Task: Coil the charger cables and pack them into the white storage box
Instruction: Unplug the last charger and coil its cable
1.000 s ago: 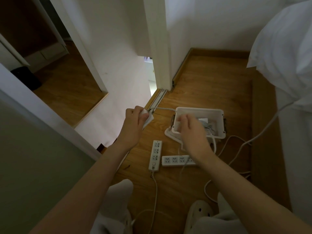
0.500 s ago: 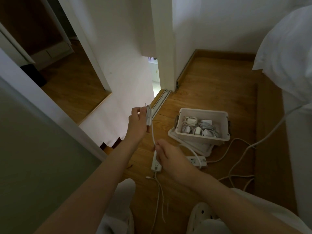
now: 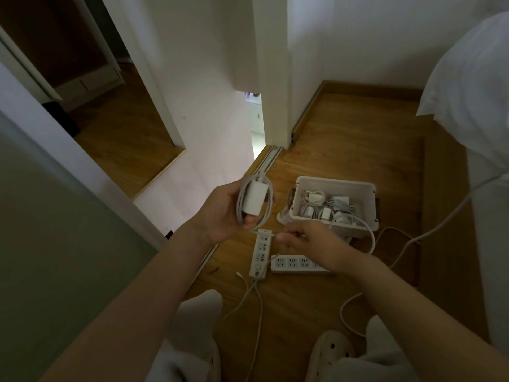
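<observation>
left hand (image 3: 228, 213): held palm up above the floor, left of the box; fingers and thumb are curled round the charger block, which is gripped together with its loops.
charger block (image 3: 254, 198): white, oblong, laid in the left palm.
cable (image 3: 240, 205): white, wound lengthways round the block in loose loops; a tail is led down from the loops to the right hand.
right hand (image 3: 311, 244): held low over the power strips, in front of the box; the cable tail is pinched between thumb and fingertips, the fingers bent.
white storage box (image 3: 336, 180): set open on the wooden floor (image 3: 344, 133), right of the left hand, with a dark clip at each end.
packed chargers (image 3: 325, 206): several white blocks with coiled leads are seen inside the box.
upright power strip (image 3: 260, 253): laid on the floor beneath the hands.
crosswise power strip (image 3: 297, 263): laid just beside the first, partly covered by the right wrist.
loose lead (image 3: 259, 312): trailed along the floor from the upright strip.
</observation>
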Available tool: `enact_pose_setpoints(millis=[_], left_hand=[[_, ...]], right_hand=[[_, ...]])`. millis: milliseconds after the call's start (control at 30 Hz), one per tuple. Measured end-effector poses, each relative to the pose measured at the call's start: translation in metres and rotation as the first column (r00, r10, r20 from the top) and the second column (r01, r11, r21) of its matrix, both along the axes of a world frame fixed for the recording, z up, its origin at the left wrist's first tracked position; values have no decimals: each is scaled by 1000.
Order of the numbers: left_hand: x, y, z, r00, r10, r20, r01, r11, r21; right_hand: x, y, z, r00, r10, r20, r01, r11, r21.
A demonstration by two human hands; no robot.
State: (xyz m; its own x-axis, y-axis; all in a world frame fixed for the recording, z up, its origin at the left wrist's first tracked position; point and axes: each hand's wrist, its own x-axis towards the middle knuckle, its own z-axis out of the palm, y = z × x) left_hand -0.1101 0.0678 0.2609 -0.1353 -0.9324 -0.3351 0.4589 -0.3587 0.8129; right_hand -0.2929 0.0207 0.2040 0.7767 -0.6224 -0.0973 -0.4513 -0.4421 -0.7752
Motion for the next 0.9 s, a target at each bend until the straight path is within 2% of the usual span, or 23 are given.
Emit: enact_pose_setpoints(millis=[100,200,300,400,533,700,800,900], left_hand=[[7,3,0,959,-115,260,112,993,27],[10,7,2,814,-198,545,200,978,55],[10,9,6,662,-228,714,270,961,57],[10,10,7,585,-213,783,263,963,65],[15,7,-1,506,-204,838,267,961,73],[18,0,-19,316,-107,943,260,965,23],[21,0,-27,198,-73,978,264,964,18],[22,1,-28,174,20,984,230,971,-60]], right_hand=[[-2,-5,1,992,46,-118,-68,979,-193],[-1,-8,3,981,46,-191,-120,910,-398],[3,-7,6,977,18,-214,-132,837,-531],[8,-6,9,966,-53,-253,-118,780,-615],[13,-5,14,955,-118,-272,-89,760,-644],[17,-4,15,935,-219,-279,-27,740,-672],[16,-6,19,909,-289,-300,25,757,-653],[15,-2,21,938,-280,-206,131,835,-535]])
